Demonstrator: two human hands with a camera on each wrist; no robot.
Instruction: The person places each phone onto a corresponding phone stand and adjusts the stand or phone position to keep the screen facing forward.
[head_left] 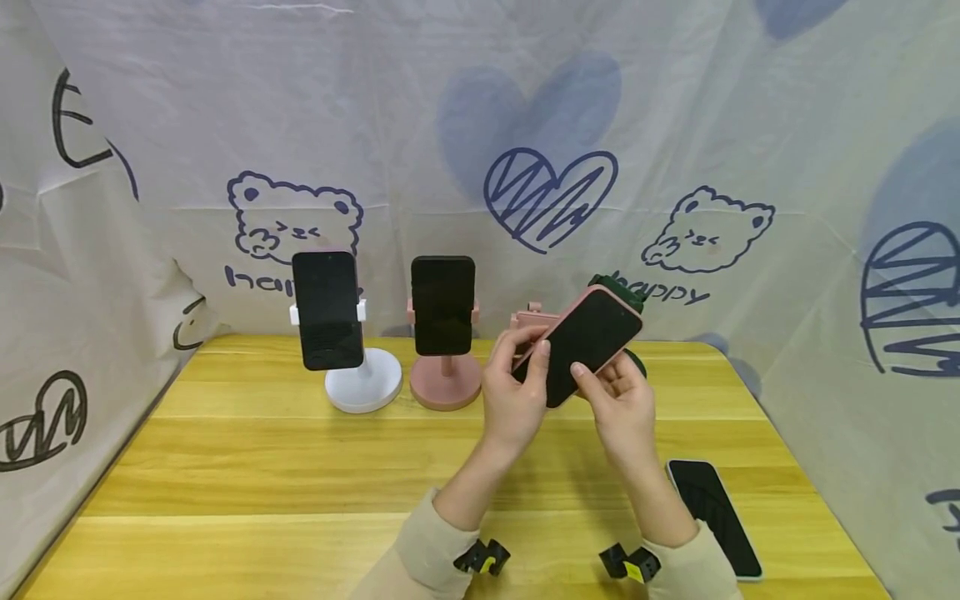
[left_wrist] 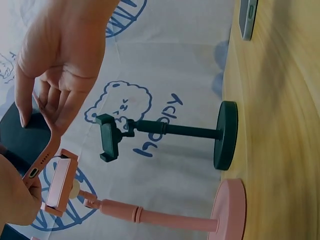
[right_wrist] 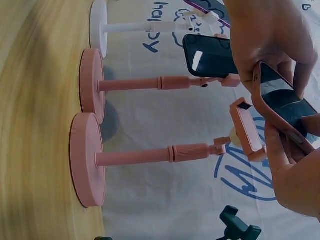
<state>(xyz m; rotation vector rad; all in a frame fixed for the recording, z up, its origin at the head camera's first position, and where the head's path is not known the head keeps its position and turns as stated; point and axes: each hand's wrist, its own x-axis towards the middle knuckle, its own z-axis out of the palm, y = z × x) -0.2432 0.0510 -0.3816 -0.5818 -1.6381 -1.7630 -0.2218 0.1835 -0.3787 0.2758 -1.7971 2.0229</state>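
A smartphone in a pink case (head_left: 596, 337), its dark screen facing up, is tilted in the air between both hands. My left hand (head_left: 516, 396) grips its lower left edge with the thumb over the screen. On the opposite edge my right hand (head_left: 626, 408) pinches it, thumb on the glass. Right behind the phone stands a pink phone stand (right_wrist: 132, 157) with nothing in its clamp (right_wrist: 246, 131); the left wrist view has the phone's charging-port end (left_wrist: 34, 172) close beside that clamp. In the head view the hands and phone mostly hide this stand.
A white stand (head_left: 363, 383) and another pink stand (head_left: 446, 383) each hold a phone at the left. A green stand (left_wrist: 175, 130) with a bare clamp is to the right. Another phone (head_left: 712, 517) lies on the wooden table by my right forearm. A printed cloth hangs behind.
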